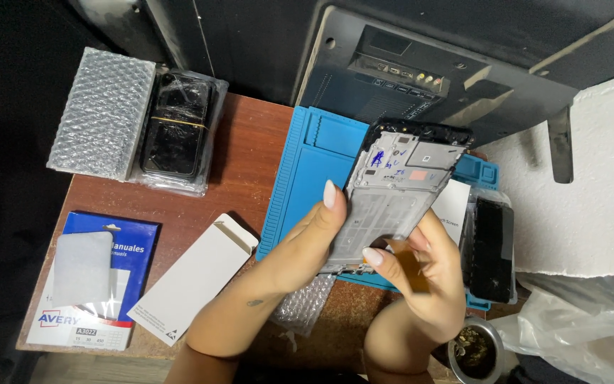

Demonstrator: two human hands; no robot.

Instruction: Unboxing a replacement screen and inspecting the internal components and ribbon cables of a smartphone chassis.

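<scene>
Two bare hands hold a grey metal phone mid-frame with a black rim (399, 188) up over a blue silicone repair mat (307, 178) on a reddish-brown wooden bench (239, 149). The frame is tilted, inner side to the camera, seemingly so its marked plates can be inspected. The left hand (307, 245) braces the frame's left edge, thumb pressed along the side and fingers behind it. The right hand (428, 277) cups the lower right corner from beneath, thumb laid across the frame's lower face; both are closed on the frame, forearms rising from the bottom edge.

Set aside on the bench lie a wrapped black phone in clear film (178, 128) beside a bubble-wrap sheet (101, 114), a flat white cardboard sleeve (193, 277), and a blue-and-white label packet (97, 277) bearing a frosted plastic piece (82, 269). Another dark phone screen in a clear bag (492, 249) rests at the mat's right edge, near a small metal cup (474, 348). A dark flat panel's back (428, 71) leans behind.
</scene>
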